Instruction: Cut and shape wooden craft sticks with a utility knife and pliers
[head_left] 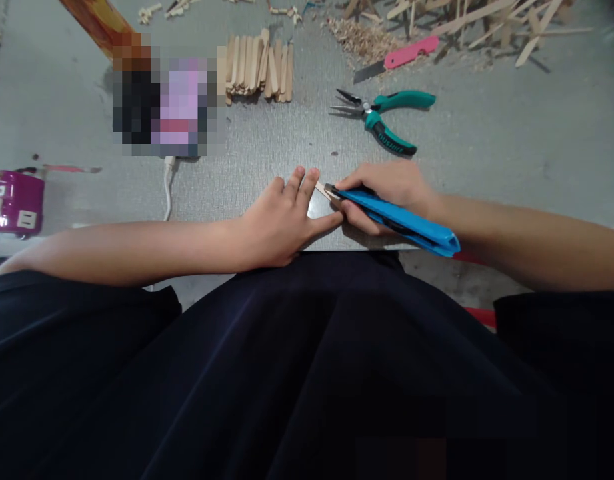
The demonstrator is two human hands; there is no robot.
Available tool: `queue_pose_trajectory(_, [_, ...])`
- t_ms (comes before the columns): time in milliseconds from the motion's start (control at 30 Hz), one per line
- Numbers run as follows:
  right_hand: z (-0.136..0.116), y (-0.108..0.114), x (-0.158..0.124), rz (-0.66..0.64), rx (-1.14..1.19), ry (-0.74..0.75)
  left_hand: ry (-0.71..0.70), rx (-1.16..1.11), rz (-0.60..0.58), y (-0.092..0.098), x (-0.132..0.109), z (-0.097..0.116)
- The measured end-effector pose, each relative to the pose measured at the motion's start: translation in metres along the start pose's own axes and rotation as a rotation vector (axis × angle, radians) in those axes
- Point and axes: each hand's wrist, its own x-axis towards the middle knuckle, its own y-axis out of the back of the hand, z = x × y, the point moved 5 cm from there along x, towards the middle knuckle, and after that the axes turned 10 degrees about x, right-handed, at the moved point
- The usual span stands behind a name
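My right hand [391,190] is wrapped round a blue box cutter [407,220], its dark front end angled down to the left. Under that front end lies a small pale wooden craft stick [321,189], close to the table's near edge. My left hand [281,217] steadies the stick, fingertips at its far end and thumb stretched towards the cutter's tip. The fingers and the cutter partly cover the stick, and the blade's contact with it cannot be made out.
Beyond my hands lie green-handled needle-nose pliers [369,110], a pink folding saw [411,53], sawdust [361,40] and stacked craft sticks [259,70]. A stick structure [487,23] stands far right. A blurred-out phone-like object [181,100] with a white cable [167,190] and a purple box [29,203] are left.
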Motion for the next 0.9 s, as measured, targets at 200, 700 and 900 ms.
queue_pose_trajectory(200, [0.003,0.000,0.000,0.013,0.046,-0.046,0.011,-0.044,-0.023,0.003,0.001,-0.001])
queue_pose_trajectory(700, [-0.002,0.002,-0.002,0.003,0.070,-0.058,-0.006,-0.022,-0.045,-0.005,0.000,-0.001])
queue_pose_trajectory(900, [-0.008,0.021,-0.008,0.046,0.005,-0.202,-0.010,-0.056,-0.018,-0.007,0.001,-0.001])
